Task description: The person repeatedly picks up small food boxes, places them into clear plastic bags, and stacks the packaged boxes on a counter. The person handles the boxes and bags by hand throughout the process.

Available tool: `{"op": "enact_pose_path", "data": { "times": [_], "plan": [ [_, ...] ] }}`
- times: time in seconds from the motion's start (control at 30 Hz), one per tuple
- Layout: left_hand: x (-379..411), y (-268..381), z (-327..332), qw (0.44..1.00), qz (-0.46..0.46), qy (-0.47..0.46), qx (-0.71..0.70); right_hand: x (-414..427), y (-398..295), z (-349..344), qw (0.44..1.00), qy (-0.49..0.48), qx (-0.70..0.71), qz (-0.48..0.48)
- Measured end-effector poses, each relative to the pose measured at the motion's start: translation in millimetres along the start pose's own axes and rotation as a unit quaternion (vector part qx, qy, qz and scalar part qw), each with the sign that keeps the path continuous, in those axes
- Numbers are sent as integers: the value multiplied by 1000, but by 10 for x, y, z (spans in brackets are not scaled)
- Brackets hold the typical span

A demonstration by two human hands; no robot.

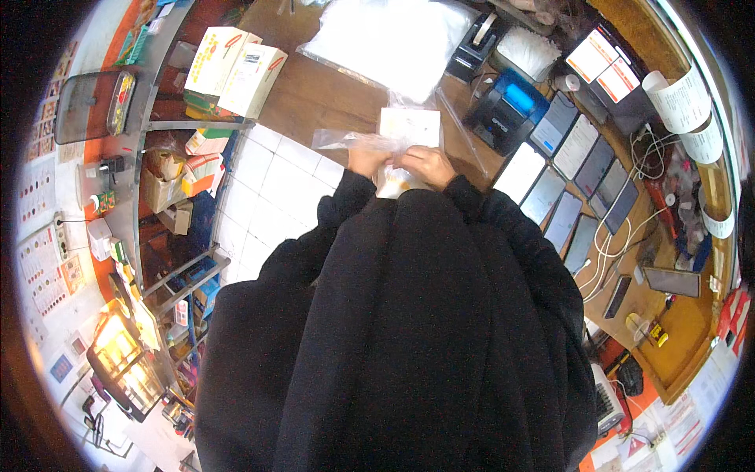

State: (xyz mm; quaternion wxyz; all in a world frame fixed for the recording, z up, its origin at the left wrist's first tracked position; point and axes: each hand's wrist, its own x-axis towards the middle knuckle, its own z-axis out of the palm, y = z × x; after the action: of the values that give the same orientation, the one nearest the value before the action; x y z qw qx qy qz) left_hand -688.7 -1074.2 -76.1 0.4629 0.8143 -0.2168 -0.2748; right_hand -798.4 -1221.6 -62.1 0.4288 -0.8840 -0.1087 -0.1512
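Note:
Both hands are close together at the near edge of a wooden table (312, 88), over a clear plastic bag (348, 140). My left hand (367, 156) grips the gathered plastic from the left. My right hand (427, 165) lies on the bag's right side with bent fingers; whether it pinches the plastic cannot be told. A white printed box (410, 125) shows through or beside the film just beyond the fingers, and a pale printed surface (395, 182) shows below them. Black sleeves cover both wrists. Farther back lies a stack of clear plastic bags (389, 41).
Two white cartons (250, 79) stand at the left. On the right are a tape dispenser (473, 47), a blue and black label printer (507, 112), several phones (569, 147) and white charging cables (601, 248). Metal shelving (194, 125) runs along the left.

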Motion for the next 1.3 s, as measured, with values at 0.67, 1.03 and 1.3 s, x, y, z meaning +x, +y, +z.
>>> {"op": "enact_pose_path", "data": {
  "times": [0.67, 1.03, 1.3],
  "plan": [
    [-522, -59, 157, 855, -135, 120, -487, 193, -244, 119, 949, 27, 139, 283],
    [-497, -24, 135, 867, -135, 104, -469, 185, -275, 131, 948, 45, 111, 293],
    [-319, -222, -28, 970, -94, -47, -221, 116, -216, 109, 949, 66, 214, 220]
  ]
}}
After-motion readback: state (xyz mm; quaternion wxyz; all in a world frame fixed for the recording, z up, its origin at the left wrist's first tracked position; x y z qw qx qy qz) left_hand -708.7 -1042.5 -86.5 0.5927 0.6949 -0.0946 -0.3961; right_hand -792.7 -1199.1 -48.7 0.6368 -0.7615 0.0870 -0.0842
